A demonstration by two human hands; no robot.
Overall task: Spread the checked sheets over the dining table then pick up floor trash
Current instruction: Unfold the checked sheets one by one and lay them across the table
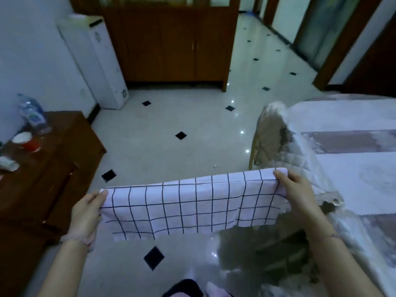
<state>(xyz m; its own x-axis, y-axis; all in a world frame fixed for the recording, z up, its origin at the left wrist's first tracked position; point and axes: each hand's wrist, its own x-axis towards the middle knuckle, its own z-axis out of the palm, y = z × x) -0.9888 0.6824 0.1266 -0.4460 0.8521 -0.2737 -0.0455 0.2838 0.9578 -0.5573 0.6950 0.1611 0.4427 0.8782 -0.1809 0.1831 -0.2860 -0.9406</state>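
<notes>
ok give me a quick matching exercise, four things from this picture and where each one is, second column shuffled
Things:
1. checked sheet
2. plastic bottle
3. small white scrap
4. chair

Places:
a. on the wooden cabinet
b. beside the covered table
c. held between the left hand and right hand
d. on the floor tiles

Pairs: 1-c, 2-a, 3-d, 4-b
</notes>
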